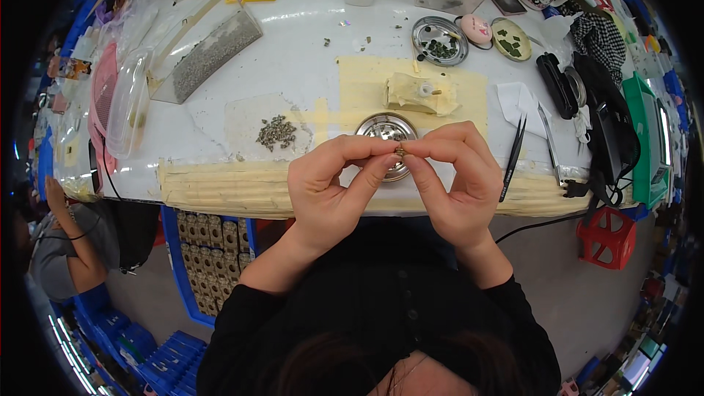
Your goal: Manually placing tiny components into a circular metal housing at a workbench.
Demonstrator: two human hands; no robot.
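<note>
The white worktop (308, 37) carried a round metal dish (386, 114); above it, fingers (361, 148) of the left hand (328, 185) and right hand (465, 182) — nearly touching — pinched a tiny brass-coloured piece (400, 151).

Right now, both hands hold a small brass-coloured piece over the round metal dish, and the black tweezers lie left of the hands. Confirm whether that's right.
Wrong side: in the head view, the black tweezers lie right of both the left hand and the right hand, which do hold a small brass-coloured piece over the round metal dish.
</note>
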